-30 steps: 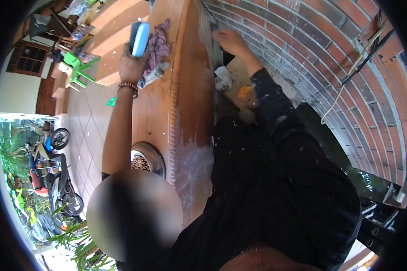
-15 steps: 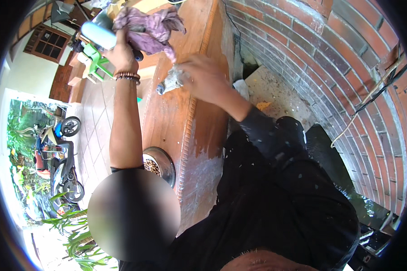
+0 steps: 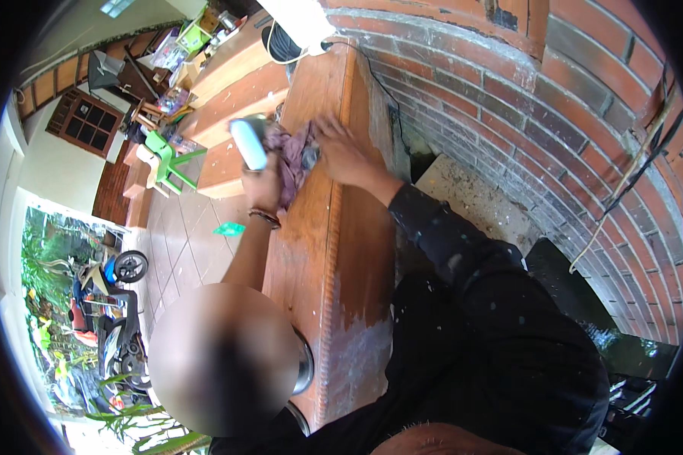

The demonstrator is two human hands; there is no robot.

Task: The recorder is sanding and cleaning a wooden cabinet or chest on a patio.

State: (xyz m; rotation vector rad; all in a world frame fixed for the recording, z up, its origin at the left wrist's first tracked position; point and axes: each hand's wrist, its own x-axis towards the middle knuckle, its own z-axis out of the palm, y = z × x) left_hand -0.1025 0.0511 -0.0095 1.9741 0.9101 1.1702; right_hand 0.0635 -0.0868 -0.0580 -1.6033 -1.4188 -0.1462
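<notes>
My left hand (image 3: 262, 186) is closed round a light blue rounded bar-like object (image 3: 249, 144), with a crumpled purple cloth (image 3: 290, 163) bunched against its right side. A blurred grey-green part sits at the bar's upper end; its kind is unclear. My right hand (image 3: 347, 155) rests with fingers stretched out on the brown wooden top (image 3: 322, 83), just right of the cloth. By its thumb lies a small grey crumpled thing (image 3: 310, 157), partly covered by the cloth and hand.
A curved brick wall (image 3: 493, 106) rises on the right, with a thin cable along it. To the left, a green plastic chair (image 3: 163, 155) and a motorbike (image 3: 118, 311) stand on the tiled floor. A metal bowl (image 3: 305, 364) shows beside a blurred patch.
Both hands have come down to the wooden top. The purple cloth, held up before, now lies against it. My right hand's fingers have spread from around the grey thing. The view has shifted.
</notes>
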